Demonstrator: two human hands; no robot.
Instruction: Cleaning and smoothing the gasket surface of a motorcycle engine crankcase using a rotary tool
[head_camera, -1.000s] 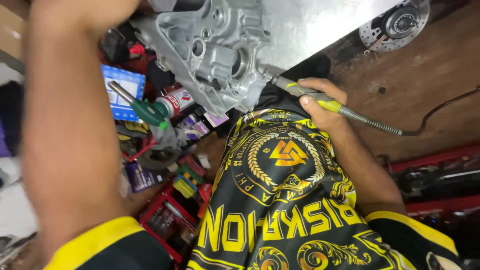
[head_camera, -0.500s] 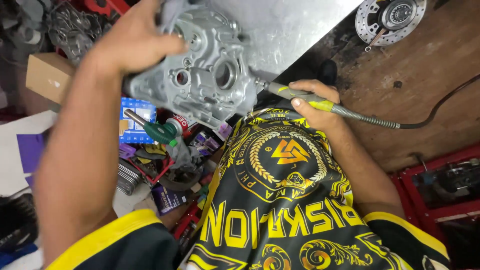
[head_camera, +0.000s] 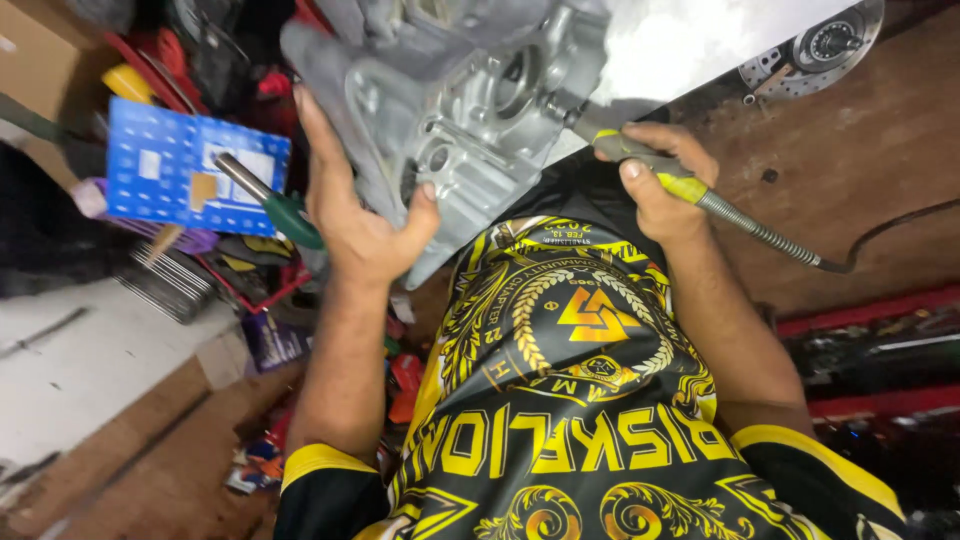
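Note:
My left hand (head_camera: 358, 212) grips the lower edge of a grey cast-metal engine casing (head_camera: 470, 105), thumb pressed on its face, holding it tilted in front of my chest. My right hand (head_camera: 660, 180) is closed around a yellow-green rotary tool handpiece (head_camera: 668, 178). Its tip touches the right side of the casing near a round bore. A ribbed flexible shaft (head_camera: 770, 238) runs from the handpiece to the right. I wear a black and yellow patterned shirt (head_camera: 580, 400).
A green-handled screwdriver (head_camera: 268, 196) and a blue card pack (head_camera: 190, 168) lie among cluttered tools at left. A brake disc (head_camera: 815, 50) sits top right on the brown floor. A red frame (head_camera: 870, 310) runs along the right. A white board (head_camera: 90, 360) lies lower left.
My left hand has shifted from the casing's top to its lower edge, and the casing has turned and tilted. The view has swung. My right hand keeps the handpiece against the casing.

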